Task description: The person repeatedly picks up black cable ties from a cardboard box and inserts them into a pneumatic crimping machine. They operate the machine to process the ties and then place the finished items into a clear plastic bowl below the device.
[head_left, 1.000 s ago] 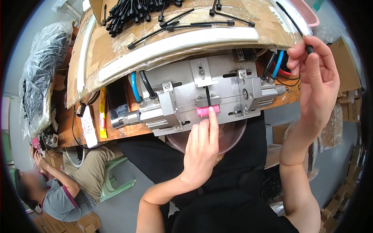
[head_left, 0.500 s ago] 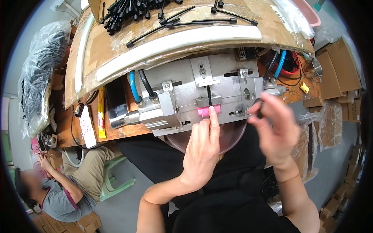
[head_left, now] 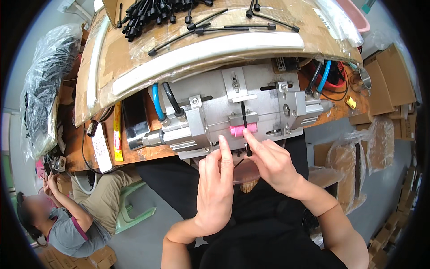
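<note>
A thin black rod with a knobbed end (head_left: 249, 150) lies across a pink block (head_left: 238, 130) on the metal fixture (head_left: 264, 117), reaching back to a small bracket (head_left: 242, 117). My right hand (head_left: 277, 168) presses its index fingertip on the rod at the block, with the thumb side by the knobbed end. To the left, just in front of the block, is my left hand (head_left: 216, 186). Its index finger is stretched out, touching nothing I can see, while the other fingers bend loosely. A fine black strand shows between the hands; whether either holds it is unclear.
Cylinders (head_left: 181, 138) with blue and black hoses flank the fixture. Behind it, a cardboard sheet (head_left: 134, 62) carries several black rods (head_left: 152, 13). A phone-like black slab (head_left: 134, 117) lies left on the wooden table. Another person (head_left: 76, 224) sits at the far left.
My right hand has come left and down from the fixture's right side to the pink block. My left hand has lifted off the block and drawn back left. The knobbed rod end now shows in front.
</note>
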`<state>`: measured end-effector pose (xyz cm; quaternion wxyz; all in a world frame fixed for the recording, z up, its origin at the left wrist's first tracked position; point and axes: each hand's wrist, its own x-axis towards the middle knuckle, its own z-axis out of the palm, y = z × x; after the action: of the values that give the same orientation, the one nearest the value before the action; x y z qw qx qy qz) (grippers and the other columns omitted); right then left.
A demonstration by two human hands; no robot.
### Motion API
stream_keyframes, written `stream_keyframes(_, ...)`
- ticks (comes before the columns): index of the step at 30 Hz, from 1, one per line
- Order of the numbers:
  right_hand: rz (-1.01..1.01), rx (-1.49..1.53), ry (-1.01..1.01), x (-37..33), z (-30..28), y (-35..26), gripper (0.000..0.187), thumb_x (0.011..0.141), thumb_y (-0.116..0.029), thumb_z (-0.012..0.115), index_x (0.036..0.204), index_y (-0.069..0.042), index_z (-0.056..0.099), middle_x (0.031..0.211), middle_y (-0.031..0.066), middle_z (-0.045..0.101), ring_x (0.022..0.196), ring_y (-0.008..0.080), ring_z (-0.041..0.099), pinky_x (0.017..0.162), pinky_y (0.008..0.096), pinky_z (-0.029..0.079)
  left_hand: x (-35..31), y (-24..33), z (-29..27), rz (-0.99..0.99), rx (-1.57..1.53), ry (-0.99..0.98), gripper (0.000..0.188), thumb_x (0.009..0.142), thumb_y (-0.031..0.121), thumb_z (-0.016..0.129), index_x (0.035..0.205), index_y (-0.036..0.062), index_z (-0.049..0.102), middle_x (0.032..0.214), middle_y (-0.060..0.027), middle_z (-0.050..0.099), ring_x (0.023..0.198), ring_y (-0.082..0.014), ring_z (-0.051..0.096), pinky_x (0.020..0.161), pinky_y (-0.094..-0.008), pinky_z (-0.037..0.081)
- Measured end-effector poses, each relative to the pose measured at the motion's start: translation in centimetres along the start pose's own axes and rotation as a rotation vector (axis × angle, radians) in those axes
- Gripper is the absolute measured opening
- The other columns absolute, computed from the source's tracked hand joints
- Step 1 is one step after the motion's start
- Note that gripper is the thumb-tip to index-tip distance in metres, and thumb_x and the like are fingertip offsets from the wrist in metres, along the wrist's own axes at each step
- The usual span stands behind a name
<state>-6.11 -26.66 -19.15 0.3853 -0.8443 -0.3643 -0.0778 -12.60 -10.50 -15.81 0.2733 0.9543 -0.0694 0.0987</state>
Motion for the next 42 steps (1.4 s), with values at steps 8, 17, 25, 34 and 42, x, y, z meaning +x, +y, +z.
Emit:
stream_keyframes(8, -0.03, -0.031, -0.075, 2.0, -3.9, -1.8, 0.064, 0.075, -0.003, 0.074, 0.134, 0.001, 0.051, 0.08, 0.0113, 0.057, 0.071, 0.0256, 0.058, 0.066, 0.0364, 0.049, 4.2, -1.0, -4.8, 0.081, -0.057, 0.174, 0.059, 0.081, -0.012, 0.058, 0.137, 0.0008, 0.049, 0.099, -0.0138, 0.052, 0.092, -0.0278, 0.053, 0.079, -0.0364, 0.047)
stream_keyframes(17, -0.298, -0.273, 0.301, 16.1, -10.0, 1.4, 0.007, 0.078, -0.004, 0.067, 0.082, -0.001, 0.063, 0.079, 0.0122, 0.061, 0.077, 0.032, 0.061, 0.067, 0.0397, 0.048, 17.1, -8.1, -11.6, 0.037, -0.085, 0.092, 0.016, 0.085, -0.001, 0.059, 0.101, 0.0017, 0.063, 0.088, -0.0048, 0.059, 0.078, -0.0133, 0.054, 0.073, -0.0274, 0.046)
stream_keyframes(25, -0.255, -0.417, -0.022, 25.2, -9.5, 3.9, 0.005, 0.076, -0.002, 0.065, 0.079, -0.003, 0.069, 0.077, 0.0141, 0.067, 0.078, 0.0307, 0.067, 0.07, 0.0391, 0.052, 17.1, -9.1, -12.6, 0.09, -0.122, 0.04, 0.012, 0.083, -0.004, 0.06, 0.094, 0.0013, 0.062, 0.082, -0.0086, 0.06, 0.072, -0.0173, 0.056, 0.07, -0.0295, 0.047)
stream_keyframes(34, -0.259, -0.341, -0.156, 25.8, -10.2, 2.9, 0.011, 0.076, -0.008, 0.073, 0.085, -0.002, 0.071, 0.081, 0.0136, 0.07, 0.08, 0.0287, 0.069, 0.073, 0.0366, 0.053, 15.8, -9.0, -13.6, 0.218, -0.055, -0.014, 0.022, 0.081, -0.009, 0.058, 0.1, 0.0013, 0.063, 0.093, -0.0109, 0.06, 0.082, -0.024, 0.06, 0.075, -0.0323, 0.048)
stream_keyframes(42, -0.31, -0.358, -0.039, 23.6, -9.7, 5.3, 0.016, 0.088, -0.013, 0.062, 0.096, -0.001, 0.069, 0.088, 0.0136, 0.065, 0.086, 0.0237, 0.063, 0.079, 0.0327, 0.049, 6.7, -3.4, -5.5, 0.224, 0.137, 0.309, 0.079, 0.064, -0.018, 0.069, 0.138, 0.0031, 0.052, 0.091, -0.0095, 0.055, 0.084, -0.0221, 0.054, 0.072, -0.0332, 0.049)
